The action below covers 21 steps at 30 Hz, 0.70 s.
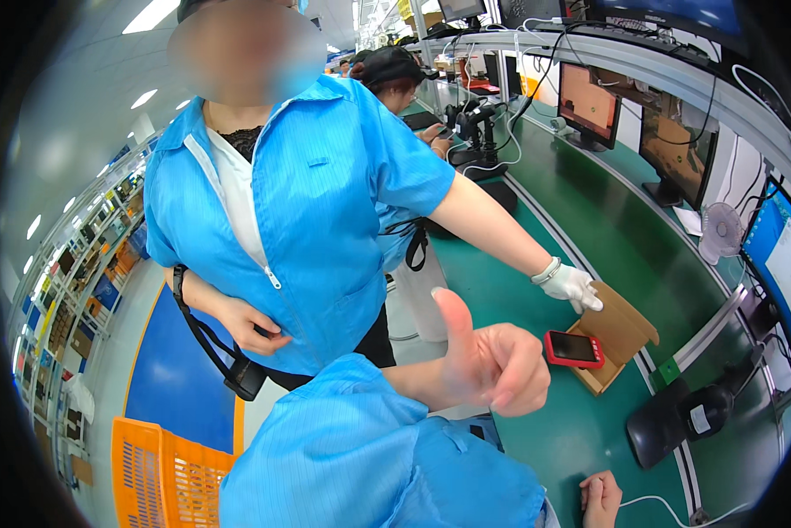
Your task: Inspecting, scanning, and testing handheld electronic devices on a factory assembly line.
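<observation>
My left hand point(505, 365) is raised in the middle, thumb stretched up and fingers half curled, with nothing in it. Beyond its fingertips a red handheld device point(574, 349) with a dark screen rests at an open brown cardboard box point(622, 330). A co-worker's white-gloved hand point(571, 286) touches the box's raised flap. At the lower right my right hand point(600, 497) lies on the green work surface point(558, 449) with curled fingers. Whatever it may hold is hidden. A white cable point(668, 502) runs beside it.
A co-worker in a blue jacket point(325, 202) stands close on the left. A black scanner-like device on a stand point(690, 418) is right of the box. Monitors point(586, 106) and a small fan point(721, 231) line the bench. An orange crate point(171, 475) stands at the lower left.
</observation>
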Each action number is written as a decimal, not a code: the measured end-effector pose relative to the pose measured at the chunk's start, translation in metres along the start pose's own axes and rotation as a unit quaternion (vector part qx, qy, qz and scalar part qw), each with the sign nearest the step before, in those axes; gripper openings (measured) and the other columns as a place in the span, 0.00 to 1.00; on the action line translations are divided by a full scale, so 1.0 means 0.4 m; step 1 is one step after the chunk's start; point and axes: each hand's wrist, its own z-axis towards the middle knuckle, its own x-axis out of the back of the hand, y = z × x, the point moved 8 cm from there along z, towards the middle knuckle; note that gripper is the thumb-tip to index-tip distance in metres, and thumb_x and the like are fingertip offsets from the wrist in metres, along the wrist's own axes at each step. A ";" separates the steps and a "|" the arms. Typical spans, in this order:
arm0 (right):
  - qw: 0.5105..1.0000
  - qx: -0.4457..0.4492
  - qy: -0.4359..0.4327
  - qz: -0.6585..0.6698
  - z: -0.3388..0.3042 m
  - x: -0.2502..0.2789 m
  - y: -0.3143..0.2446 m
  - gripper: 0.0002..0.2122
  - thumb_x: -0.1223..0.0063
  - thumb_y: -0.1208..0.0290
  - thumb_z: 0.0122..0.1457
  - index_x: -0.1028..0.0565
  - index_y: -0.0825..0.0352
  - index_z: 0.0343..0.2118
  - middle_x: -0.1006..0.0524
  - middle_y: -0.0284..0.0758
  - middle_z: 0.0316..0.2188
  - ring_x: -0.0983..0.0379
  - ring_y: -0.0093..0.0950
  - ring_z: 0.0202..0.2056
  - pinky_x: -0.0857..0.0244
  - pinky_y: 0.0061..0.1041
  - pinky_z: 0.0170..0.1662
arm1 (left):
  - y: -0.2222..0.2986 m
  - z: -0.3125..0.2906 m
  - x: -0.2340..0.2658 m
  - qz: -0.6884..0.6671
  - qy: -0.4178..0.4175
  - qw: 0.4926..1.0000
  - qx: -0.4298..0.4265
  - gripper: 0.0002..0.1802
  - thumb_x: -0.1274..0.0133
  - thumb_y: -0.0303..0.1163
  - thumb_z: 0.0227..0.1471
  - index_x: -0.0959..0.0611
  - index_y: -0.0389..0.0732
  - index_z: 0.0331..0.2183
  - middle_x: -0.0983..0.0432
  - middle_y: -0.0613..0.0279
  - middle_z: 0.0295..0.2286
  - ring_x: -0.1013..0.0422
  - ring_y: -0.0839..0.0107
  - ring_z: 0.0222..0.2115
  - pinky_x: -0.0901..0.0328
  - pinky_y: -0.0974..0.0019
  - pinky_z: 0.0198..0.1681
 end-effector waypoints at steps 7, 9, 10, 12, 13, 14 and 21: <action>1.000 0.030 -0.005 0.001 -0.011 -0.013 -0.014 0.10 0.56 0.67 0.66 0.26 0.66 0.31 0.33 0.26 0.18 0.42 0.15 0.19 0.48 0.17 0.22 | -0.106 -0.083 -0.043 -0.063 0.058 0.988 0.125 0.53 0.88 0.80 0.41 0.29 0.39 0.19 0.40 0.68 0.11 0.47 0.78 0.10 0.51 0.74 0.14; 0.998 0.044 0.000 -0.049 -0.011 -0.013 -0.020 0.11 0.57 0.67 0.66 0.26 0.67 0.31 0.34 0.26 0.18 0.42 0.15 0.19 0.48 0.18 0.22 | -0.143 -0.105 -0.065 -0.084 0.069 0.979 0.171 0.53 0.91 0.79 0.42 0.29 0.39 0.19 0.41 0.69 0.11 0.48 0.78 0.11 0.52 0.73 0.14; 0.998 0.044 -0.002 -0.052 -0.007 -0.018 -0.007 0.11 0.57 0.67 0.66 0.26 0.67 0.31 0.34 0.26 0.18 0.42 0.15 0.19 0.48 0.18 0.22 | -0.147 -0.111 -0.076 -0.084 0.069 0.980 0.168 0.53 0.91 0.79 0.42 0.29 0.39 0.19 0.41 0.69 0.11 0.48 0.78 0.11 0.52 0.73 0.14; 0.998 0.065 -0.003 -0.007 0.010 -0.024 0.013 0.15 0.60 0.64 0.67 0.30 0.68 0.26 0.38 0.25 0.12 0.46 0.13 0.14 0.53 0.16 0.18 | -0.172 -0.131 -0.099 -0.104 0.078 0.968 0.216 0.53 0.92 0.78 0.43 0.29 0.39 0.19 0.41 0.68 0.11 0.48 0.78 0.11 0.51 0.73 0.15; 0.998 0.068 0.000 -0.002 0.011 -0.024 0.018 0.14 0.60 0.65 0.67 0.30 0.68 0.26 0.38 0.24 0.12 0.46 0.13 0.14 0.53 0.16 0.18 | -0.173 -0.134 -0.109 -0.100 0.077 0.968 0.218 0.51 0.92 0.75 0.47 0.29 0.39 0.19 0.42 0.68 0.11 0.48 0.78 0.11 0.52 0.74 0.15; 0.998 0.068 -0.003 -0.003 0.006 -0.028 0.023 0.14 0.60 0.65 0.67 0.30 0.68 0.26 0.38 0.24 0.12 0.46 0.13 0.14 0.53 0.16 0.18 | -0.171 -0.136 -0.115 -0.099 0.078 0.968 0.216 0.51 0.92 0.75 0.47 0.29 0.39 0.19 0.42 0.68 0.11 0.48 0.78 0.11 0.52 0.74 0.15; 0.994 0.105 -0.008 -0.007 0.013 -0.037 0.001 0.14 0.60 0.65 0.67 0.30 0.67 0.26 0.39 0.24 0.12 0.47 0.13 0.14 0.55 0.15 0.17 | -0.145 -0.164 -0.151 -0.075 0.112 0.974 0.182 0.45 0.89 0.67 0.57 0.30 0.41 0.18 0.42 0.68 0.12 0.49 0.78 0.11 0.52 0.74 0.16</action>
